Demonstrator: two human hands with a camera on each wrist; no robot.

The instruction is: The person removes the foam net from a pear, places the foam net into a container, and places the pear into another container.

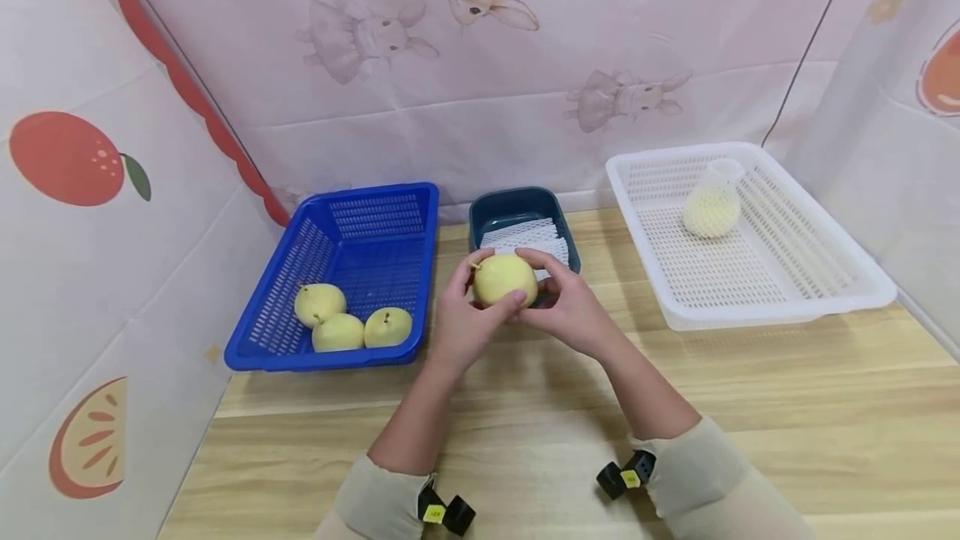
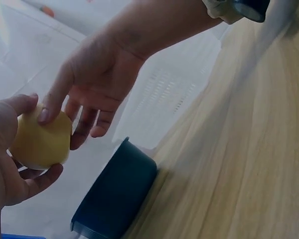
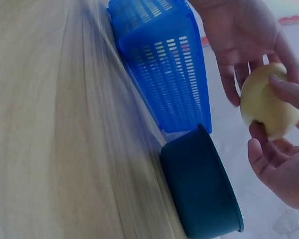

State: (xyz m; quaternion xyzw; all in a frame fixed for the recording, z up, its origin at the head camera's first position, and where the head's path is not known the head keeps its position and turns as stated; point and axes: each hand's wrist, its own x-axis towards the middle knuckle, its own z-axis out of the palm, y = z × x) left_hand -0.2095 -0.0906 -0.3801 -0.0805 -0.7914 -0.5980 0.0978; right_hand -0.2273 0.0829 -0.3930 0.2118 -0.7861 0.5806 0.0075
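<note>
A pale yellow pear (image 1: 506, 279), its stem pointing left, is held up between both hands in front of a dark teal box (image 1: 572, 247). My left hand (image 1: 459, 319) grips it from the left, thumb across its near side. From the right, my right hand (image 1: 576, 315) holds it with fingertips and thumb. The left wrist view shows the pear (image 2: 42, 139) above the table, apart from the box. White foam nets (image 1: 525, 236) lie in the teal box, partly hidden by the hands and the pear.
On the left stands a blue basket (image 1: 384, 267) with three pears (image 1: 339, 332) at its near end. A white basket (image 1: 750, 311) on the right holds a pear in a foam net (image 1: 711, 211). Printed cloth walls (image 1: 487, 90) enclose the wooden table (image 1: 525, 432).
</note>
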